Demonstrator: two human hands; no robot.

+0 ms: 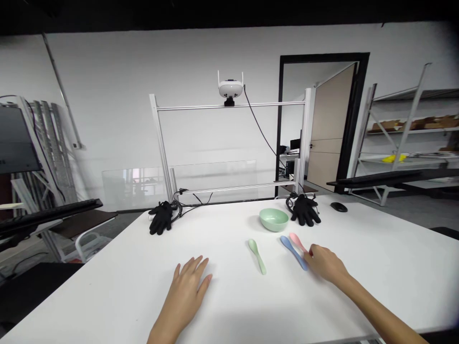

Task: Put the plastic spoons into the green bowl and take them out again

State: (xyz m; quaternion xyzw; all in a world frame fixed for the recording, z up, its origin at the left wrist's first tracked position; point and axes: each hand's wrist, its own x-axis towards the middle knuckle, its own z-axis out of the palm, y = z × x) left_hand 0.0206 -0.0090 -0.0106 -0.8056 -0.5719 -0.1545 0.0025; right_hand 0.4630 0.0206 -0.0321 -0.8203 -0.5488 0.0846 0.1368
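Observation:
My right hand [323,262] is closed around the handle end of a pink spoon [298,241], whose bowl points away toward the back of the table. Just left of it lies a blue spoon [294,252], close to my right fingers. A light green spoon [257,256] rests farther left, between my two hands. Behind the spoons stands a green bowl [274,220], upright; its inside looks bare. My left hand [187,289] lies palm down over the white table with its fingers spread, holding nothing.
Black gloves [161,218] with cables lie at the back left, and another black glove [304,210] sits right of the bowl. A black mouse [339,207] is at the back right. Along the table's far edge stands a metal frame [236,188] carrying a white device [230,89].

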